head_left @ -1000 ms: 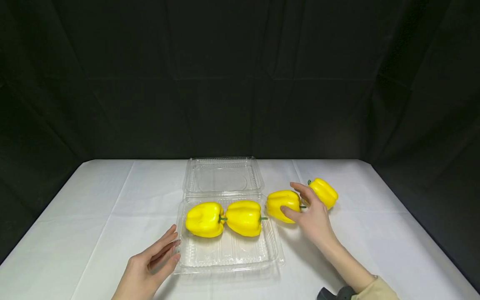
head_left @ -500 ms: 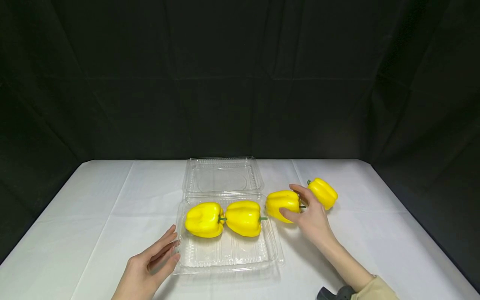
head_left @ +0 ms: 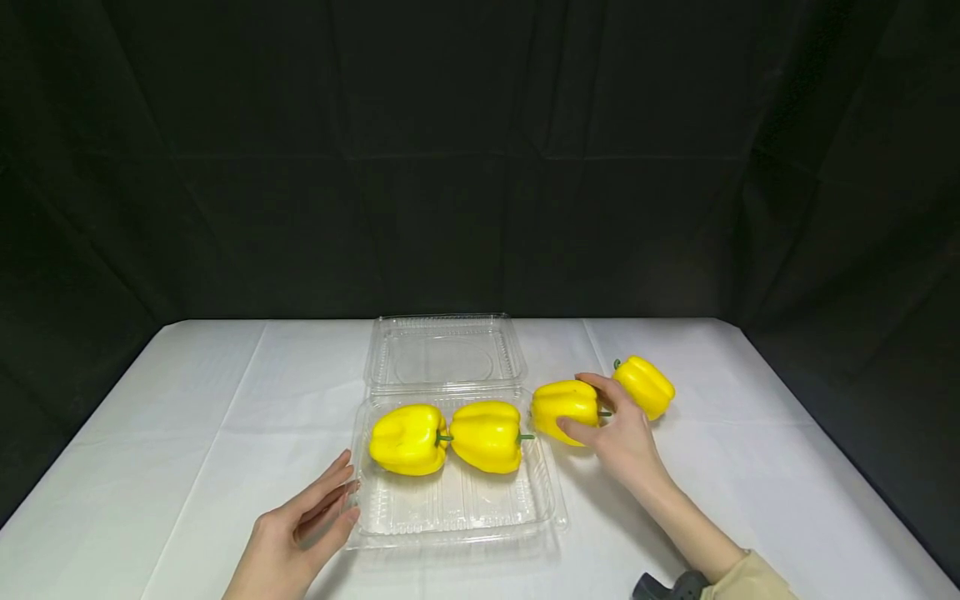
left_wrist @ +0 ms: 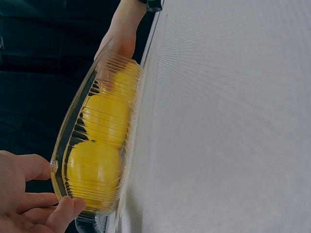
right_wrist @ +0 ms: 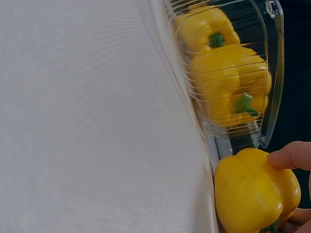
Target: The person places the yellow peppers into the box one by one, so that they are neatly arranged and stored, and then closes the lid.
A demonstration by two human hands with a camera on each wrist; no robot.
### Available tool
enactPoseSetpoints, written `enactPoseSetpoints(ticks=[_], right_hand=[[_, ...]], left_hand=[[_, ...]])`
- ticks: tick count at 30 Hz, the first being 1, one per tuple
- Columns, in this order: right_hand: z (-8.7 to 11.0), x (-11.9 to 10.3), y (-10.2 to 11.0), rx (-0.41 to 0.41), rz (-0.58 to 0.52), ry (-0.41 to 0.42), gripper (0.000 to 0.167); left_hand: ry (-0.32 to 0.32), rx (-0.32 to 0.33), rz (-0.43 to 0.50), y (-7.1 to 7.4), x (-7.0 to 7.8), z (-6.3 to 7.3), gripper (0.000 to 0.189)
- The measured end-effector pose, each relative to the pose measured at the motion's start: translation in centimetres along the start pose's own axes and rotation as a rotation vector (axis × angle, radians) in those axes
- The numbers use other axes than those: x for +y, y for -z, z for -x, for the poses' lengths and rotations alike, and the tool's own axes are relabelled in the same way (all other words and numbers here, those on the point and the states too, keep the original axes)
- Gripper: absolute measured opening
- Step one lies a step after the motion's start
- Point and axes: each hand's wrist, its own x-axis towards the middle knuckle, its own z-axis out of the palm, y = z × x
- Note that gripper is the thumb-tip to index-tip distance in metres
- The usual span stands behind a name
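Observation:
Two yellow bell peppers, a left one and a right one, lie end to end in the back half of a clear plastic clamshell container. With thumb and fingers on either side, my right hand grips a third yellow bell pepper just outside the container's right wall. Behind that hand a fourth yellow bell pepper rests on the table. My left hand touches the container's left rim with fairly straight fingertips; nothing is enclosed in its palm.
The container's lid lies folded back, away from me. A white cloth covers the table, and a black curtain hangs behind it and at both sides.
My right hand has shifted slightly left and closed in on the third pepper. The left hand, the container and the other peppers look almost unmoved.

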Motion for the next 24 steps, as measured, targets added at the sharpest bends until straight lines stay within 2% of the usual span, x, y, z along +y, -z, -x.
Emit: enactPoseSetpoints(ticks=[12, 24], right_hand=[[0.07, -0.08, 0.03, 0.026, -0.033, -0.002, 0.064], [0.13, -0.43, 0.28, 0.042, -0.051, -0.019, 0.066]], left_hand=[[-0.027, 0.005, 0.005, -0.02, -0.11, 0.07, 0.042], [-0.012, 0.005, 0.004, -0.07, -0.15, 0.06, 0.041]])
